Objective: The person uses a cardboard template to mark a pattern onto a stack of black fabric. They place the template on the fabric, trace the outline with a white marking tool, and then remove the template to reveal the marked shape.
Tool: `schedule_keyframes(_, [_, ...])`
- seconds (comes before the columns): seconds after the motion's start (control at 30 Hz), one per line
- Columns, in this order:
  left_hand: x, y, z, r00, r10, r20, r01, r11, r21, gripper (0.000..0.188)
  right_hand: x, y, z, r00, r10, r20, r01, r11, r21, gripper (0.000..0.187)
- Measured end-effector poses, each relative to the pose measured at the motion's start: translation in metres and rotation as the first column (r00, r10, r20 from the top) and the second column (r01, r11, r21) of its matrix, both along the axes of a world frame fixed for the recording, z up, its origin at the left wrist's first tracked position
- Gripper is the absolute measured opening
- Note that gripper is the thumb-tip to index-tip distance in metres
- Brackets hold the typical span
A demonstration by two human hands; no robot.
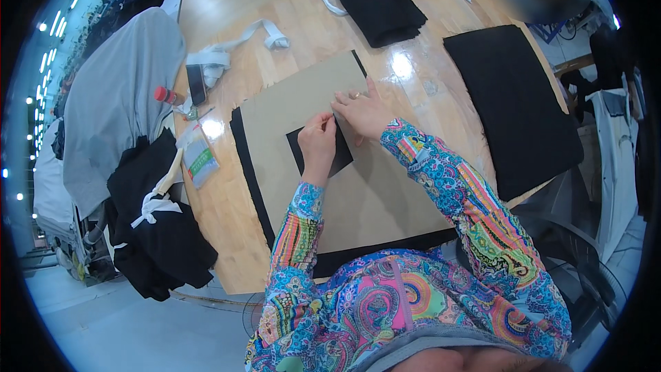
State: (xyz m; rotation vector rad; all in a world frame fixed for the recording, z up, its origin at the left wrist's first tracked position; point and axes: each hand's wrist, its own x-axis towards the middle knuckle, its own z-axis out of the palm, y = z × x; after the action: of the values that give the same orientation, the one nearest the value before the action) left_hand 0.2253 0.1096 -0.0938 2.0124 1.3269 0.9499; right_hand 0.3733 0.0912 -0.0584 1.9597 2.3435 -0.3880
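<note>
A beige sheet [282,101], stiff and flat like card, lies over a black cloth [249,165] that shows along its edges. On the sheet rests a small black square piece [342,157], partly covered by my left hand [318,145]. The left fingertips are pinched together at the square's upper right corner; what sits between them is too small to make out. Close beside them, my right hand [365,111] lies on the sheet with its fingers stretched out and apart. Its thumb side is near the left fingertips.
Folded black cloth [516,107] lies at the right, and another black bundle [379,0] with white ties at the far side. To the left are a phone [197,85], a red-capped bottle [167,95], white tape [213,58], a plastic packet [200,158] and hanging black cloth [162,227].
</note>
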Motion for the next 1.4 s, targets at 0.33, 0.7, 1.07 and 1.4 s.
schedule_keyframes(0.33, [-0.025, -0.065, 0.017, 0.979, -0.201, -0.033, 0.197, 0.975, -0.103, 0.011, 0.002, -0.001, 0.006, 1.000, -0.020, -0.014, 0.020, 0.999, -0.043, 0.104])
schedule_keyframes(0.7, [-0.102, -0.087, 0.055, 0.970, 0.189, 0.151, -0.119, 0.915, -0.385, 0.018, 0.004, -0.006, -0.005, 0.997, -0.013, -0.071, 0.017, 0.999, 0.049, 0.091])
schedule_keyframes(1.07, [-0.193, -0.118, 0.022, 0.925, 0.281, -0.257, -0.338, 0.917, -0.212, 0.026, -0.049, -0.148, -0.006, 0.933, -0.085, -0.351, 0.129, 0.986, 0.105, 0.080])
schedule_keyframes(1.4, [-0.192, -0.112, 0.006, 0.955, 0.291, -0.050, -0.293, 0.914, -0.280, 0.031, -0.055, -0.171, -0.032, 0.875, -0.132, -0.466, 0.220, 0.966, 0.139, 0.070])
